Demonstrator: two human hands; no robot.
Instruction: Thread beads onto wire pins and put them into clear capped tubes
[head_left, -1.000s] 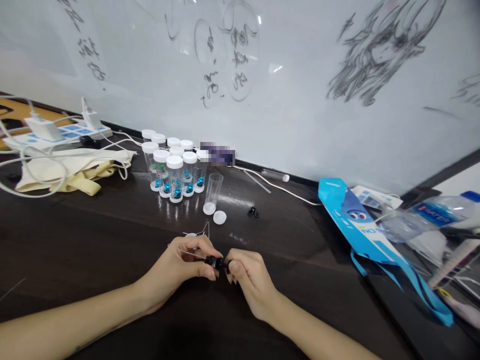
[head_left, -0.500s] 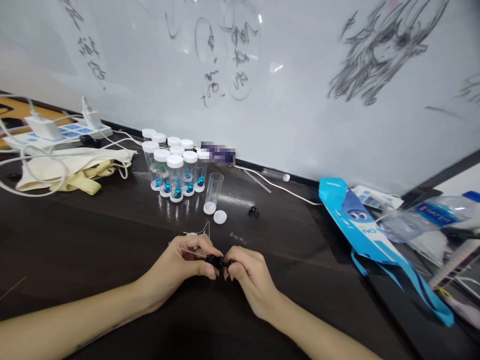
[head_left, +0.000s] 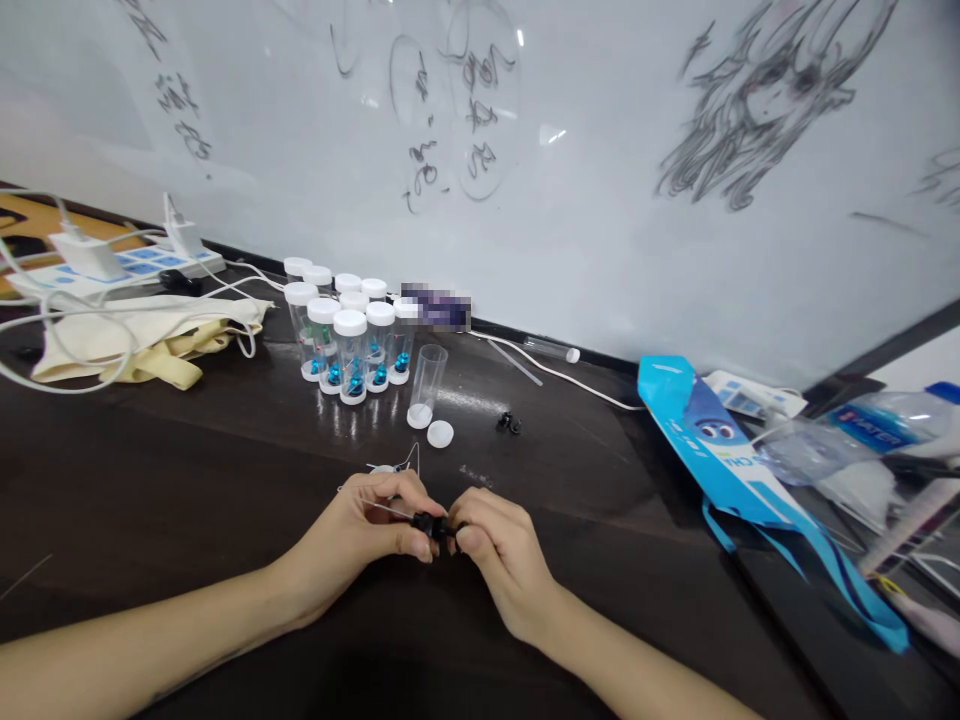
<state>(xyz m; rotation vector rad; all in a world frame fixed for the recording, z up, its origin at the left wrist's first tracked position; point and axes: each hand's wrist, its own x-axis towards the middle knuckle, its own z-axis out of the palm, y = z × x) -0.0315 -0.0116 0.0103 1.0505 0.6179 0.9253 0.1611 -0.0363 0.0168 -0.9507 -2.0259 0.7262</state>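
Observation:
My left hand [head_left: 360, 540] and my right hand [head_left: 499, 555] meet low in the middle of the dark table [head_left: 187, 480]. Both pinch one small black bead-like piece [head_left: 429, 524] between thumb and fingers. A thin wire or thread [head_left: 382, 508] runs from that piece back through my left fingers. Just beyond my hands lies a loop of thin wire [head_left: 397, 466]. Further back stand an open clear vial [head_left: 426, 385] and its white cap [head_left: 439, 434], with another small black piece [head_left: 508, 423] to their right.
A cluster of capped vials with blue beads [head_left: 349, 340] stands behind. At the left are a cream cloth bag [head_left: 142, 340], a power strip [head_left: 112, 262] and cables. A blue pouch [head_left: 720, 450] and a water bottle [head_left: 855, 430] lie at the right. A whiteboard [head_left: 525, 150] forms the back wall.
My fingers shifted slightly around the black piece; the right hand's fingertips closed in a little nearer the left. Nothing else moved.

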